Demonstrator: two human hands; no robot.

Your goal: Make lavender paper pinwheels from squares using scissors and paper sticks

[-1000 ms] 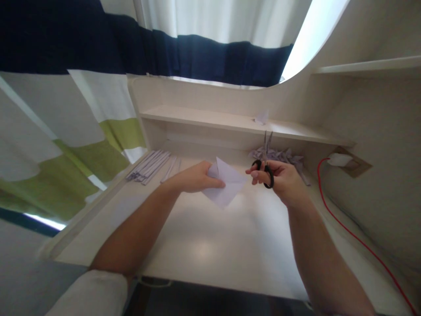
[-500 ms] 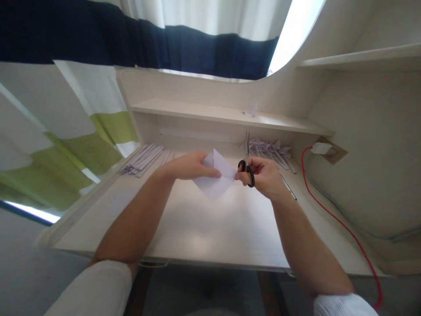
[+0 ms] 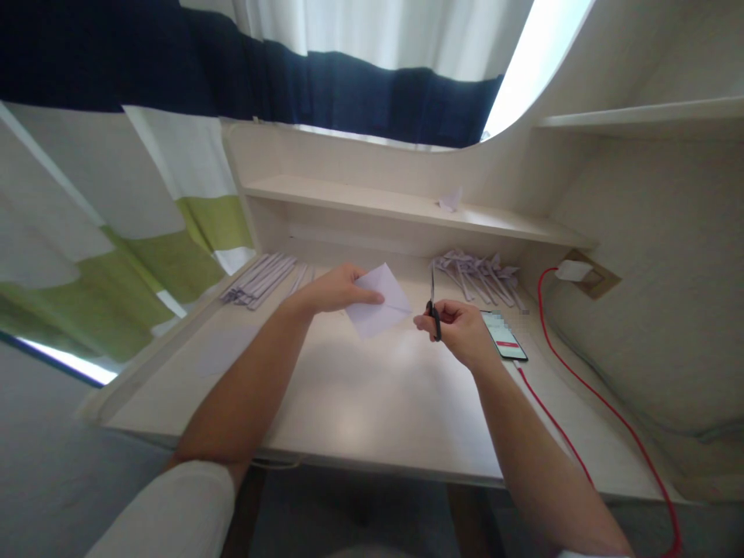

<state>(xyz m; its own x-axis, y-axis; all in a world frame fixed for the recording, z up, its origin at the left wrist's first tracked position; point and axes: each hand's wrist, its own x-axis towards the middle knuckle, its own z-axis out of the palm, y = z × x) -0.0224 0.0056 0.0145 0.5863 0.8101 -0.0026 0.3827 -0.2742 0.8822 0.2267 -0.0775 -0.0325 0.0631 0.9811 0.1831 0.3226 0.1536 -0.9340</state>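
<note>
Over the middle of the desk, a folded square of white paper [image 3: 384, 304] is pinched between the thumb and fingers of my left hand [image 3: 344, 291]. The paper has a crease across it and one corner points away from me. My right hand [image 3: 456, 324] is closed around the black handles of a pair of scissors [image 3: 432, 308], whose blades point up and away, close together. A small gap lies between the paper's right corner and my right fingertips.
Rolled paper sticks [image 3: 261, 280] lie at the desk's left; folded paper pinwheel-like pieces on sticks [image 3: 477, 271] are heaped at back right. A phone [image 3: 504, 336] with a red cable [image 3: 552, 418] lies right of my hand. Another folded paper [image 3: 449, 201] stands on the shelf [image 3: 360, 200].
My right hand has let go of the paper's right corner and moved slightly down, with the scissors still in it. The paper stays in my left hand. More of the phone shows.
</note>
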